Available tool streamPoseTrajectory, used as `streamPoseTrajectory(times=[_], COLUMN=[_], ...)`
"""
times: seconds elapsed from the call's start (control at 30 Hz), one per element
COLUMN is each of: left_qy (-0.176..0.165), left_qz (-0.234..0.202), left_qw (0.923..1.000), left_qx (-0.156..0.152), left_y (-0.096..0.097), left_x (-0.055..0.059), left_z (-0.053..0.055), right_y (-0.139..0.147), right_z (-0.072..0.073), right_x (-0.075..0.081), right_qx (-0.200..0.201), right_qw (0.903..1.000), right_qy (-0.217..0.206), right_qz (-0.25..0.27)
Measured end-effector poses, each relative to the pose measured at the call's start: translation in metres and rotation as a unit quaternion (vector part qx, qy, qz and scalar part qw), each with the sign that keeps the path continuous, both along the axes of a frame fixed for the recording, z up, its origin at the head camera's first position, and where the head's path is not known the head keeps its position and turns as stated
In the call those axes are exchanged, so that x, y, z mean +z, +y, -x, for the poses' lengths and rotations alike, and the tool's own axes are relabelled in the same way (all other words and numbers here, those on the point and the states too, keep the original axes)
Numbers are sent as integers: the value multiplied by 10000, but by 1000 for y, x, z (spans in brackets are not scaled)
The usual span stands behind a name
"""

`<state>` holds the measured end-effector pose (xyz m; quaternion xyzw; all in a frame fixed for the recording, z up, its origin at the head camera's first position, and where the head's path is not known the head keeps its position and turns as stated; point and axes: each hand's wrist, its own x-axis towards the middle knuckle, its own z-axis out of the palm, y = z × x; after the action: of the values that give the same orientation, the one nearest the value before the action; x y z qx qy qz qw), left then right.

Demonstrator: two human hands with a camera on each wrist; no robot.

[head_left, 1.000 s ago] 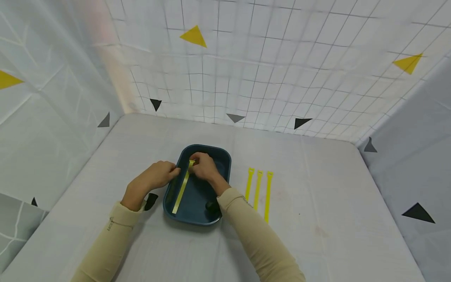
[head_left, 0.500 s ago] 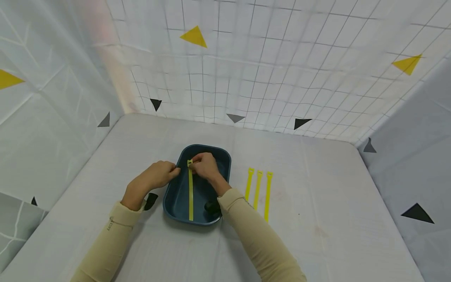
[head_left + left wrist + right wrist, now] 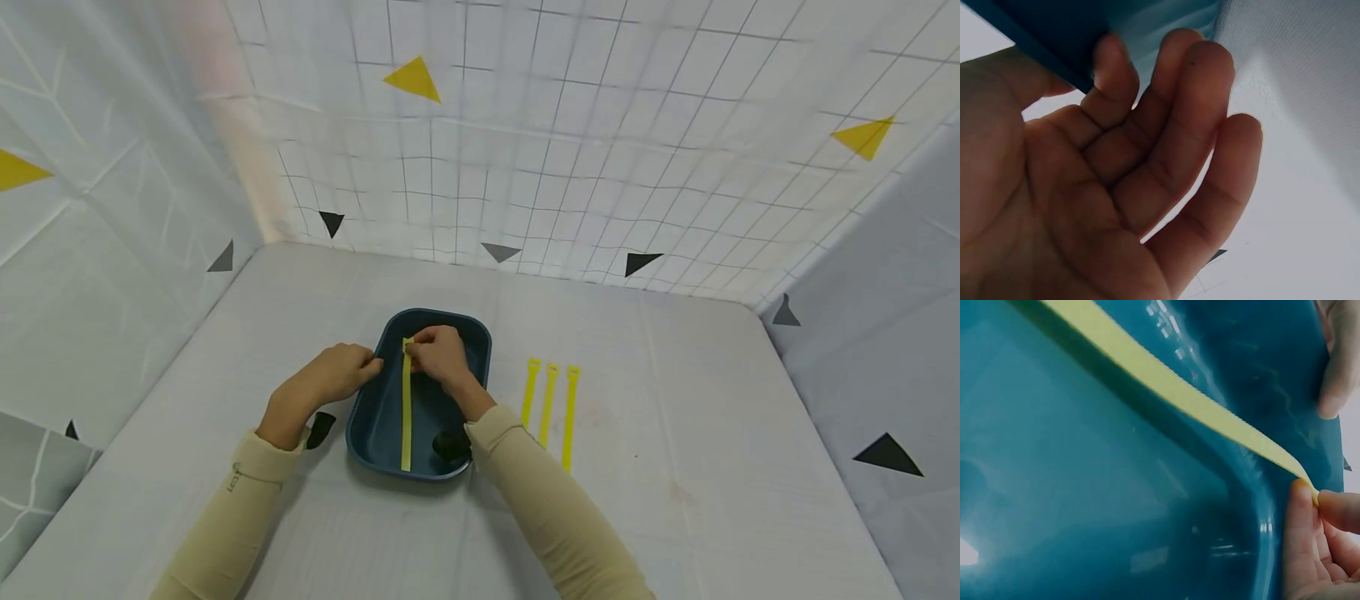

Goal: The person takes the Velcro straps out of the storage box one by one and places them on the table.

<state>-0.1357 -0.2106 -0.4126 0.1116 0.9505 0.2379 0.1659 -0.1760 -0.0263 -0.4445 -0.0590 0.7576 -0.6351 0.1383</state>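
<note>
My left hand (image 3: 333,372) grips the left rim of a dark blue tray (image 3: 438,408). In the left wrist view the thumb goes behind the tray wall, and the curled fingers (image 3: 1200,106) are on the outer side. Inside the tray, my right hand (image 3: 442,357) pinches a yellow hook-and-loop cable strap (image 3: 407,408) near its slotted head at the far end. The strap runs lengthwise down the tray toward the near side. From the right wrist, the strap (image 3: 1172,394) slopes over the tray floor with a shadow beside it, its end between thumb and fingertips.
Three more yellow straps (image 3: 551,400) lie side by side on the white table cover (image 3: 697,417), right of the tray; the right sleeve (image 3: 555,500) partly covers them. A gridded white sheet (image 3: 525,150) with coloured triangles hangs behind.
The strap's near end has swung right, from slanting along the tray's left side to lying nearly straight along its length. The left hand has kept its place on the rim.
</note>
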Motion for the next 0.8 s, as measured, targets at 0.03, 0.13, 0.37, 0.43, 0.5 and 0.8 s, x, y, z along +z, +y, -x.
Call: streamPoseTrajectory(times=[0.03,0.13,0.37,0.43,0.5,0.8], left_qy=[-18,-33,8,-4,-13,-38], left_qz=[-8,-24,-16,-20,-23,28], left_qw=[10000,10000,10000,10000,10000,10000], left_qx=[5,5,-26,-34,-39,-14], left_y=[0,1,2,2,2,0], left_x=[0,0,-2,-2,-2,-6], left_z=[0,-1,-1,-2,-2,-1], right_y=[0,1,3,3,3,6], right_z=[-1,-3,-7,-8,-9,-7], right_x=[0,1,7,8,8,14], right_qx=[-22,-71,-131,-149,-163,-243], right_qw=[10000,9999,9997,9996,9996,9986], right_qy=[19,74,150,149,143,234], right_qz=[31,106,156,167,192,416])
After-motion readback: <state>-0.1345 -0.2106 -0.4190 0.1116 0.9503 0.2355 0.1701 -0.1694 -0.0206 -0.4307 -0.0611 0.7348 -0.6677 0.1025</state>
